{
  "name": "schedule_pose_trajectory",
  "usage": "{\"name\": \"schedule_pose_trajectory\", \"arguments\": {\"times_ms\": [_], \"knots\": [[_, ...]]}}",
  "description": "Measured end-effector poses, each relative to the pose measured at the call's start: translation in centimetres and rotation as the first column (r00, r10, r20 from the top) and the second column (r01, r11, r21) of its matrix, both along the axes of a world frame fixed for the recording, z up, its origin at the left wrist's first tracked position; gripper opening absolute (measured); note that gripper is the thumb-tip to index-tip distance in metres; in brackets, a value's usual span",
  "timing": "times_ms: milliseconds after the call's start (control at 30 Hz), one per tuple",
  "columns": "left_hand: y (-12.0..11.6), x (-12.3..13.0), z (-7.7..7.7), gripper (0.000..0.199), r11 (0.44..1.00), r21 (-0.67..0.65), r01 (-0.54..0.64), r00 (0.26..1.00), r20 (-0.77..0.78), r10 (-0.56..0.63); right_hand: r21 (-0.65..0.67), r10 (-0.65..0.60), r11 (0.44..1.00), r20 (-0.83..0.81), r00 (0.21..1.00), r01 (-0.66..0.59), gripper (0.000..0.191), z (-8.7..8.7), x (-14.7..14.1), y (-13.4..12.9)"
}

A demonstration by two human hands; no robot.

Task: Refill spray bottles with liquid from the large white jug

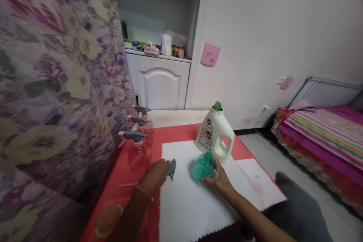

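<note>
My left hand [157,174] is closed around a grey spray head [171,169] over the left edge of the white cloth. A thin pale tube [127,185] shows on the other side of that hand; whether it joins the spray head is hidden. With thumb and fingers, my right hand [218,177] grips the side of a round, see-through green bottle [202,170], upright with its neck uncapped. Just behind it stands a white jug [213,132] with a handle, a label and something green in its mouth.
Several clear spray bottles [138,155] with grey and pink heads line the left side of the red table [181,133]. A white cloth [187,211] covers its middle. A floral curtain [56,83] hangs at left, and a bed [320,128] stands at right.
</note>
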State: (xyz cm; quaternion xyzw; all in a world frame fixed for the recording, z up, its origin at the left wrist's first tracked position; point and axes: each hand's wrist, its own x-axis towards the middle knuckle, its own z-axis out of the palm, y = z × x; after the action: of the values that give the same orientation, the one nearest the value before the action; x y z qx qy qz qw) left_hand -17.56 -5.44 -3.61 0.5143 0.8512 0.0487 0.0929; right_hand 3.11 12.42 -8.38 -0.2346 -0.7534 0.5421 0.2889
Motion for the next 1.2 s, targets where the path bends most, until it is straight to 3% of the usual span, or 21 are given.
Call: {"name": "schedule_pose_trajectory", "arguments": {"times_ms": [233,467,567,667,767,867,1000,1100,1200], "knots": [[0.2,-0.3,0.1,0.031,1.000,-0.006,0.004,1.000,-0.019,-0.004,0.009,-0.095,0.995,0.068,0.993,0.095,0.084,1.2,5.1,-0.8],[1.2,0.6,2.0,0.027,0.999,0.028,0.036,0.999,-0.016,-0.036,0.014,-0.054,0.999,0.089,0.995,0.053,0.085,0.0,6.1,-0.4],[1.6,1.8,3.4,0.026,0.991,0.135,0.010,0.998,0.063,-0.019,0.049,-0.038,0.998,0.090,0.995,0.034,0.085,-0.3,6.0,0.0],[1.8,3.2,4.7,0.025,0.942,0.331,-0.047,0.979,0.202,-0.022,0.092,-0.049,0.995,0.096,0.994,0.040,0.088,-0.6,5.9,0.2],[1.8,4.9,6.0,0.028,0.842,0.511,-0.173,0.950,0.312,0.006,0.135,-0.067,0.990,0.109,0.992,0.052,0.090,-1.0,5.7,0.3],[2.1,6.9,7.6,0.035,0.696,0.620,-0.361,0.878,0.478,0.030,0.146,-0.078,0.987,0.114,0.990,0.061,0.090,-1.2,5.6,0.2],[2.6,10.2,10.7,0.037,0.439,0.678,-0.589,0.703,0.698,-0.135,0.142,-0.075,0.988,0.103,0.992,0.060,0.088,-1.0,5.4,0.2],[3.1,12.8,13.3,0.032,0.257,0.722,-0.642,0.678,0.692,-0.248,0.143,-0.072,0.988,0.094,0.993,0.059,0.089,-0.8,5.4,0.1],[3.8,15.1,15.4,0.032,0.121,0.749,-0.651,0.669,0.642,-0.375,0.145,-0.071,0.988,0.091,0.993,0.058,0.089,-0.7,5.3,0.1]]}}
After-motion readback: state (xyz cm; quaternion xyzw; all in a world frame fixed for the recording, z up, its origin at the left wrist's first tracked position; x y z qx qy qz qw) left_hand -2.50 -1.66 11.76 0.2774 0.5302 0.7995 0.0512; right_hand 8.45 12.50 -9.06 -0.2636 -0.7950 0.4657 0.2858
